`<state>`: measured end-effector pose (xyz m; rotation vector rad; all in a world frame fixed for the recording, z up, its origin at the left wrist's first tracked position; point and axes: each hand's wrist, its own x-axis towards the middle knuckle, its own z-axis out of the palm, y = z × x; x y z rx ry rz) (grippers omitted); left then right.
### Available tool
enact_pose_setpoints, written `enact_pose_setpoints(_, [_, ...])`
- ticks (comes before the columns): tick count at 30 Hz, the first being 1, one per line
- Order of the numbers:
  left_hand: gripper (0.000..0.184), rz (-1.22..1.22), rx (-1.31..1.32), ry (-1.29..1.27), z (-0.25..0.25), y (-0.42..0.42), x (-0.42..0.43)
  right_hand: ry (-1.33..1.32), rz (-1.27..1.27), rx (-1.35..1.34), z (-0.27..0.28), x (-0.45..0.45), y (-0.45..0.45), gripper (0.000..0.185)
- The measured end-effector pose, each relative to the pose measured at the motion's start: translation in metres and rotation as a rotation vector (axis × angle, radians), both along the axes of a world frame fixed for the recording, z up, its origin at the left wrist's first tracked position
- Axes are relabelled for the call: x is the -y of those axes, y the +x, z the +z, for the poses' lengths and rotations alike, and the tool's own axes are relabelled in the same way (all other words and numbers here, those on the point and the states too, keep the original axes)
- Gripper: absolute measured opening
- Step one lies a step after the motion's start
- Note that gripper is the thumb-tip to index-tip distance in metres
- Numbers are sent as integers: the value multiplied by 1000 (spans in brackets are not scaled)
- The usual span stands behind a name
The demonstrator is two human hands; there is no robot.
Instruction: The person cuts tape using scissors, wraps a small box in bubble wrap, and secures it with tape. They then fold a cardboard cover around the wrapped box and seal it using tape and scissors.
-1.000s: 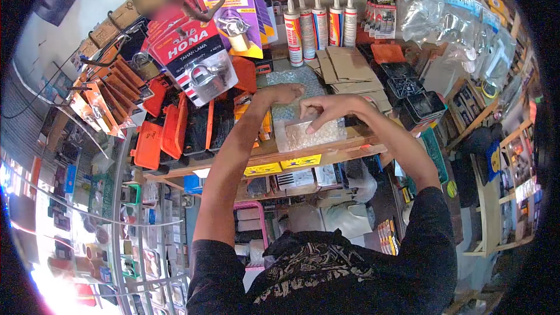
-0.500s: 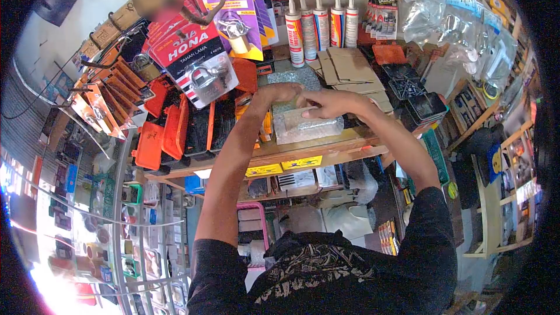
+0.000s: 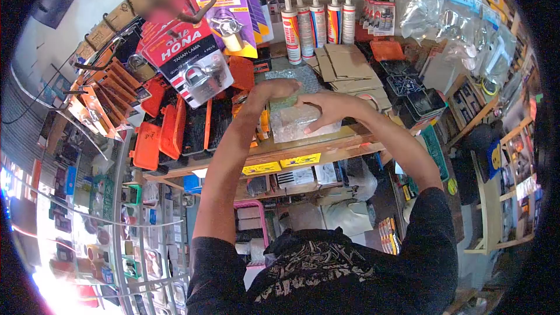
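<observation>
A sheet of bubble wrap (image 3: 297, 123) lies on the wooden counter (image 3: 344, 139), with a flat shape showing faintly under its near part. My left hand (image 3: 280, 88) rests on the far left part of the wrap; its fingers are bunched and too small to make out fully. On the right side of the wrap, my right hand (image 3: 326, 108) lies palm down, thumb spread toward me and the other fingers pointing left. Behind my right hand are stacked cardboard pieces (image 3: 350, 70).
Orange boxes (image 3: 170, 131) and hanging padlock packs (image 3: 198, 70) are left of my left arm. Sealant tubes (image 3: 318, 23) stand at the back. Black trays (image 3: 424, 105) of small parts sit at the right. A green basket (image 3: 434, 151) is beyond my right forearm.
My right hand has gone from a pinching shape to spread fingers on the wrap. The wrap's near edge has moved slightly away from me. My left hand has shifted slightly left.
</observation>
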<state>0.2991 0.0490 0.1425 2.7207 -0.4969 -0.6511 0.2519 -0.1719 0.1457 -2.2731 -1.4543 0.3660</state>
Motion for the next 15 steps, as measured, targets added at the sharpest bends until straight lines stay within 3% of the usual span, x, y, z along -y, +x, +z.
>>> enact_pose_setpoints(2, [62, 30, -30, -5, -1, 4, 1, 45, 30, -40, 3, -2, 5, 71])
enact_pose_setpoints(4, [63, 96, -100, -23, -5, 6, 2, -10, 85, -291, 8, -4, 8, 66])
enact_pose_setpoints(7, [63, 169, -170, -43, -5, 3, -1, -86, 102, -359, 1, -10, 21, 65])
enact_pose_setpoints(9, [64, 208, -231, -282, 0, -10, -3, -78, 99, -336, -2, -12, 28, 63])
enact_pose_setpoints(13, [65, 248, -307, -273, -21, 19, -6, -150, 64, -281, 3, -15, 34, 66])
enact_pose_setpoints(15, [66, -190, -107, -237, -28, 27, -17, -154, 86, -269, -4, -16, 44, 65])
